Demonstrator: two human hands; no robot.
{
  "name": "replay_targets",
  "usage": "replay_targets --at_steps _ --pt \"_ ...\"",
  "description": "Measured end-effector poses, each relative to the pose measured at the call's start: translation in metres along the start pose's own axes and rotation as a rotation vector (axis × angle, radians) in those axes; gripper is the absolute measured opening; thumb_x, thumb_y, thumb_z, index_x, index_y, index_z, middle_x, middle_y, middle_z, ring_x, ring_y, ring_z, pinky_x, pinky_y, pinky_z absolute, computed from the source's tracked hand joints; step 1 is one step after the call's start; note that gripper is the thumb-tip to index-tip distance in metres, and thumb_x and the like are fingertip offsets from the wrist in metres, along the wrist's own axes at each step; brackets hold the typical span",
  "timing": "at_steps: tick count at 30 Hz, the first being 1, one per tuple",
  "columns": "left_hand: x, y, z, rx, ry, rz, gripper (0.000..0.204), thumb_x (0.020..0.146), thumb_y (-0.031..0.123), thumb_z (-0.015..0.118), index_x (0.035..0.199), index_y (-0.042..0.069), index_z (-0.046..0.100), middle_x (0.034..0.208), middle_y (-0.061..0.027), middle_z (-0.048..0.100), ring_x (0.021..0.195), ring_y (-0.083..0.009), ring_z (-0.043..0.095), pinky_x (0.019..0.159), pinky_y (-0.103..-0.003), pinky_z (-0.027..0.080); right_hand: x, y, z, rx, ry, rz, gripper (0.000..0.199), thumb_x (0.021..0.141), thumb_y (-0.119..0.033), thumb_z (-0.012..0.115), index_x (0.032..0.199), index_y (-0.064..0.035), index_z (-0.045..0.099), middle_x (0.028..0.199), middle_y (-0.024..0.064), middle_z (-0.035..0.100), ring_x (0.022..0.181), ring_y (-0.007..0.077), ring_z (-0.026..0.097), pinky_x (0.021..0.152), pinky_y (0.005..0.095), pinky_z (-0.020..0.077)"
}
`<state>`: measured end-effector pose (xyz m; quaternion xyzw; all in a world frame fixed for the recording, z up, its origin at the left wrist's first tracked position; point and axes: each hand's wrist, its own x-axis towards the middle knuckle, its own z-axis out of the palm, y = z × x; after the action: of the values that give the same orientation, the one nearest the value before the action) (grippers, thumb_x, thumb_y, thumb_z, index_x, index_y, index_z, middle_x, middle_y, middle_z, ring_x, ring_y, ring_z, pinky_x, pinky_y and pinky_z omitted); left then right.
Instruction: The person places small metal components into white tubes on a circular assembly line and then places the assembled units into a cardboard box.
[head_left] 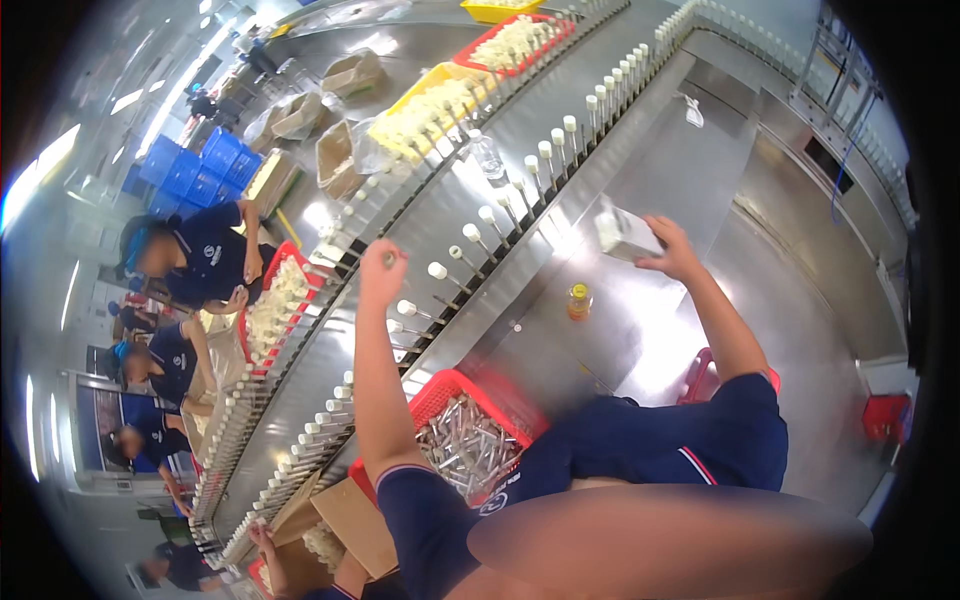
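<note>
In the upper right centre, the right hand [672, 250] has its fingers clamped on a white rectangular box [628, 236], held above the worktop. Near the centre, the left hand [383, 268] is raised beside a row of upright metal rods with white cylindrical caps [472, 233], its fingers curled inward; whether they grip anything I cannot tell.

Below centre, a red perforated plastic basket [432, 398] is heaped with loose silvery metal rods [468, 450]. Beside it, at the lower edge, an open brown cardboard carton [358, 528] contains cream-coloured pieces. At the upper centre, a yellow plastic tray [388, 140] and a red plastic tray [464, 56] are piled with similar pieces, as is another red tray [290, 250] on the left. A clear plastic jar [487, 157] stands between the rod rows; a small amber bottle with a yellow cap [578, 302] is on the worktop.

The worktop [640, 185] is shiny steel, with a crumpled white cloth [692, 110] toward the upper right. Blue plastic crates [222, 152] are stacked at upper left, near co-workers in navy shirts [210, 250].
</note>
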<state>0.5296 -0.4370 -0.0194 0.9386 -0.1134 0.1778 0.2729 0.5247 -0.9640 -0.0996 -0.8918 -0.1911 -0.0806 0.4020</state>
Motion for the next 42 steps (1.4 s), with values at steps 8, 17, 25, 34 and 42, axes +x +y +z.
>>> replay_targets --at_steps 8,17,25,34,42 --pt "0.102 0.018 0.107 0.522 -0.849 0.118 0.033 0.066 0.029 0.064 0.094 0.011 0.068 0.096 -0.0137 0.065 0.093 -0.0314 0.060 0.080 -0.041 0.048 -0.114 0.028 0.018 0.156 0.232 0.406 0.074 0.054 -0.021 0.084 0.117 0.0033 0.054 0.088 0.0103 0.056 0.078 0.0200 0.052 0.071 0.0300 0.0427" --pt "0.136 0.100 0.001 0.053 -0.667 0.161 0.018 0.076 0.016 0.061 0.091 0.008 0.068 0.088 -0.0110 0.065 0.078 -0.0257 0.061 0.073 -0.033 0.048 -0.033 0.026 0.045 0.295 0.008 0.238 0.071 0.057 -0.028 0.083 0.117 -0.0029 0.056 0.098 0.0116 0.058 0.088 0.0232 0.055 0.079 0.0320 0.0445" --pt "-0.223 0.033 -0.005 -0.119 -0.316 -0.534 0.013 0.072 0.014 0.060 0.077 0.003 0.064 0.077 -0.0156 0.056 0.073 -0.0327 0.054 0.070 -0.039 0.044 0.178 -0.059 0.083 -0.097 -0.107 -0.539 0.075 0.058 -0.047 0.078 0.114 -0.0019 0.056 0.092 0.0159 0.057 0.085 0.0322 0.055 0.076 0.0380 0.0425" --pt "-0.503 0.014 0.124 0.170 -0.012 -1.105 0.020 0.073 0.015 0.058 0.089 0.005 0.066 0.093 -0.0202 0.056 0.092 -0.0369 0.053 0.085 -0.044 0.042 0.258 -0.074 0.159 -0.384 -0.441 -0.698 0.070 0.058 -0.051 0.075 0.110 -0.0063 0.058 0.096 0.0131 0.057 0.095 0.0308 0.053 0.087 0.0396 0.0384" --pt "-0.444 0.023 0.115 0.136 -0.278 -1.258 0.032 0.071 0.022 0.060 0.098 0.004 0.064 0.104 -0.0239 0.057 0.104 -0.0392 0.051 0.091 -0.044 0.042 0.263 -0.062 0.129 -0.388 -0.375 -0.602 0.071 0.059 -0.044 0.077 0.114 -0.0044 0.057 0.101 0.0159 0.057 0.097 0.0322 0.052 0.086 0.0386 0.0397"
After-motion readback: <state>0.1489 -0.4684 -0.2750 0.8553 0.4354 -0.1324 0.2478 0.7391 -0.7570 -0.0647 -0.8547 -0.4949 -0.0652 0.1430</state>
